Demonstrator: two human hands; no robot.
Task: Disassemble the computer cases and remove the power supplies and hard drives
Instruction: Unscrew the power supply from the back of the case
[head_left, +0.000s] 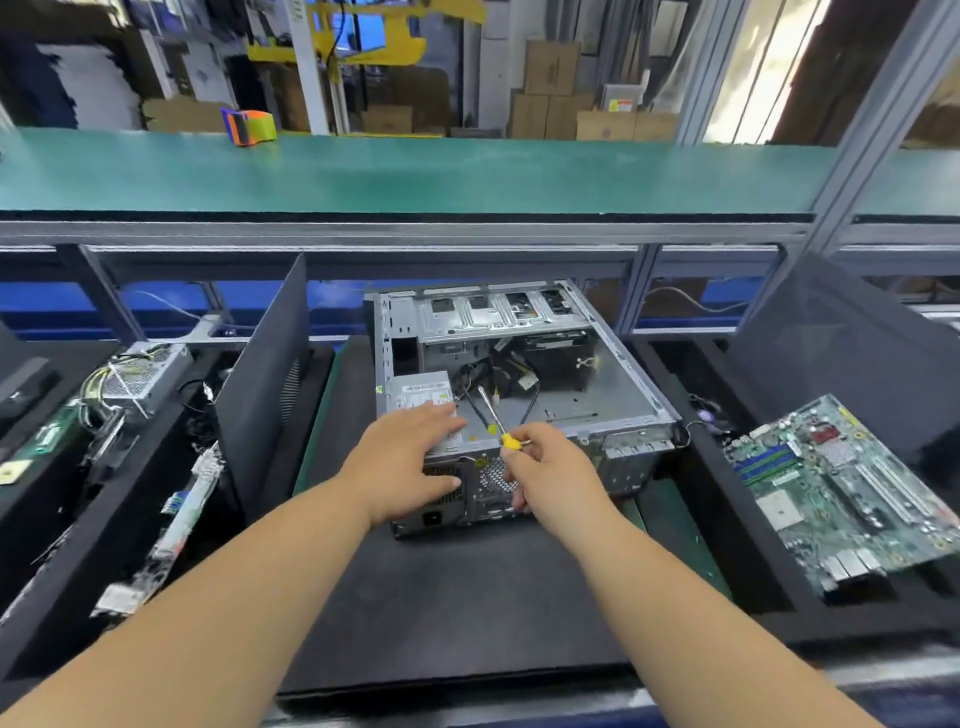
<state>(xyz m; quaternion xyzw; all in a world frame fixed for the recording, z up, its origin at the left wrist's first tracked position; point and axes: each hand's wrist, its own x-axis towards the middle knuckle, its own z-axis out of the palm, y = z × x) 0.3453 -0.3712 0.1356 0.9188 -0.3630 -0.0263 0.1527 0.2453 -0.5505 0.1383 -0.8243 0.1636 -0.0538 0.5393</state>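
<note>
Sheet metal, grey and dull, forms the open computer case (613, 395) lying on its side on a black foam mat (441, 597) at the middle of the counter (675, 525). Its rear panel, perforated with small holes, faces the person. The power supply (423, 397), a boxy grey unit with a white label, sits in the case corner at 9 o'clock from the case centre; loose black cables lie beside it.

The left hand (402, 467) rests on the power supply top, its fingers (441, 421) nearly straight, and the thumb reaches down the mesh rear face. The right hand (550, 473) pinches a screwdriver (493, 415) with a yellow handle and a bright metal shaft; the shaft points toward 11 o'clock into the case.

At 3 o'clock, a green motherboard (841, 493) lies tilted on a black tray. At 9 o'clock, an upright black panel (265, 374) stands just beside the mat, and beyond it a second power supply unit (145, 374) with wires. The mat is bare at 6 o'clock, between the forearms.
</note>
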